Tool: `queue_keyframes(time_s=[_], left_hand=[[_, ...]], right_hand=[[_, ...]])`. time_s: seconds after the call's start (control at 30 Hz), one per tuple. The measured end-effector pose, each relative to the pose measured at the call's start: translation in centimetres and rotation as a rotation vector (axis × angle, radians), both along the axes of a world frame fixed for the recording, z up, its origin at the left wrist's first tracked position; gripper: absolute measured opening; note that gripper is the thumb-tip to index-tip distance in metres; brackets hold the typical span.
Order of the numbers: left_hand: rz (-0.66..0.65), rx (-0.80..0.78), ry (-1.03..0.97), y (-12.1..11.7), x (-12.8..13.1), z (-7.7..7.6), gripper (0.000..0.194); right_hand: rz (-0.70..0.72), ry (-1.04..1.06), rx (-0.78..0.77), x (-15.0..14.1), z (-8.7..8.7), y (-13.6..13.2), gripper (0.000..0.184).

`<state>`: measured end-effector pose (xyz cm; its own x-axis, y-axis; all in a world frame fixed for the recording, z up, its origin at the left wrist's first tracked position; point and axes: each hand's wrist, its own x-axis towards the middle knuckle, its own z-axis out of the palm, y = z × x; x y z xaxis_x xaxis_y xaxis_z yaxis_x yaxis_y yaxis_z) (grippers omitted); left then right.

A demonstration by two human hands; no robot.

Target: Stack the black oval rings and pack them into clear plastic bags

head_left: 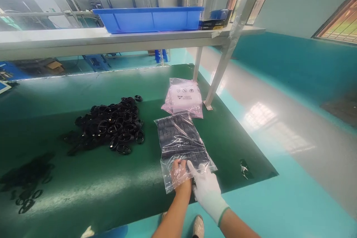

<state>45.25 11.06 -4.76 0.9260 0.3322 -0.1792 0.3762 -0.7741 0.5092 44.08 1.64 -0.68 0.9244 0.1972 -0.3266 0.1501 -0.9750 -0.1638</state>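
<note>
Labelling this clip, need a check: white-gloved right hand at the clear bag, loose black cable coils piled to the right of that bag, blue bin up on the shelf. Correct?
One fix: the head view shows the loose black cable coils piled to the left of the clear bag. White-gloved right hand at the bag, blue bin up on the shelf: both right.

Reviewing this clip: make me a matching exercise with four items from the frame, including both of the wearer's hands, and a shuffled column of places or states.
Things:
1. large blue bin
2. cable heap
3. right hand
4. left hand

Places or states:
A. loose on the green tabletop
B. bare, no glove
C. on the white shelf
D. white-gloved

Pairs: 1-C, 2-A, 3-D, 4-B
</note>
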Motion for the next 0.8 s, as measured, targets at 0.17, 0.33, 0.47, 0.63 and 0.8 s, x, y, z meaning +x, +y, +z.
queue_keyframes(time_s=[0.17,0.33,0.47,0.63,0.8], left_hand=[[-0.058,0.088,-0.074,-0.1,0.0,0.1,0.022],[-0.081,0.121,-0.051,0.3,0.2,-0.1,0.030],[-0.096,0.135,-0.048,0.5,0.3,-0.6,0.032],[-0.061,0.138,-0.032,0.3,0.2,-0.7,0.035],[-0.051,0.125,-0.034,0.1,0.2,-0.6,0.035]], right_hand=[[-0.019,0.014,0.040,0.3,0.2,-0.3,0.073],[-0.058,-0.108,0.191,-0.4,-0.1,-1.1,0.061],[-0.226,-0.160,0.216,-0.6,-1.7,-2.1,0.041],[-0.240,-0.065,0.175,0.0,-2.6,-2.6,0.053],[-0.120,-0.052,0.090,0.4,-1.5,-2.1,0.067]])
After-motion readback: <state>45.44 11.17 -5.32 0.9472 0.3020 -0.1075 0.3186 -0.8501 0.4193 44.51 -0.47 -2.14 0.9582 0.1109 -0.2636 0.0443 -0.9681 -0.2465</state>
